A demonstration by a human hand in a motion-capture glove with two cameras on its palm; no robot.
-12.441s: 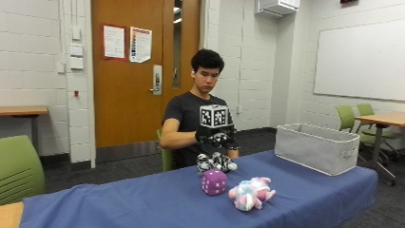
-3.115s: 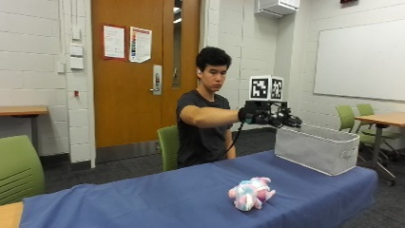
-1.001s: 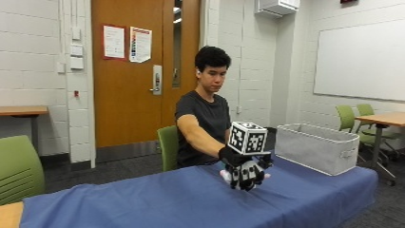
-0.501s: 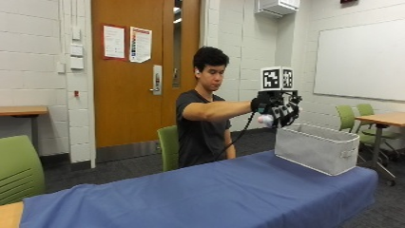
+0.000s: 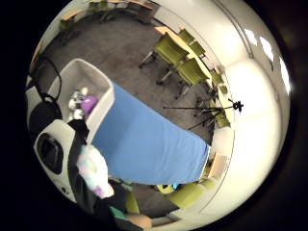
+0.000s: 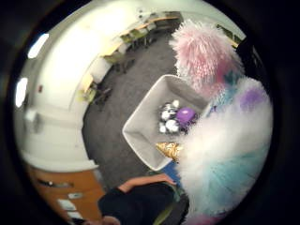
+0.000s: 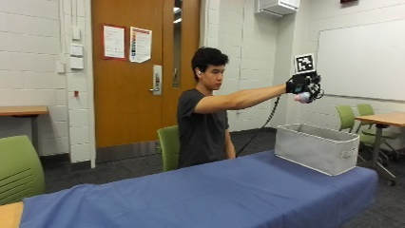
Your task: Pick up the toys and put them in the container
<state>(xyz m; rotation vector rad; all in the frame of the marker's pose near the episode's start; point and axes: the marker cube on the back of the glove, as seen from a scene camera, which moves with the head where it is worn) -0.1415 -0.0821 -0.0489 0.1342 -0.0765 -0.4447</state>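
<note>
The fluffy unicorn toy [image 6: 225,140], white with pink, teal and purple fur and a small gold horn, sits in the gloved right hand [image 7: 303,86], whose fingers are curled round it. In the outside view only a pale bit of it peeks out below the glove. Relative to the grey fabric container [image 7: 316,148], the toy hangs high in the air above it, the arm stretched out straight from the seated person's shoulder. Both palm views look down into the container's open mouth from above.

Inside the container, on its floor, lies the purple toy [image 6: 185,115] with silver-and-white balls bunched beside it, touching it.

The container itself stands at one end of the blue-covered table [image 7: 208,194], and the person sits behind the table on a green chair [image 7: 168,147], beside the container's end. No toy shows on the blue cloth in any view.

Judging from this, the task looks nearly finished: one toy is already in, and the unicorn seems to be the last. What remains is to let it go, or lower it first, so that it lands inside the container's walls beside the purple toy rather than on the rim or the cloth
</note>
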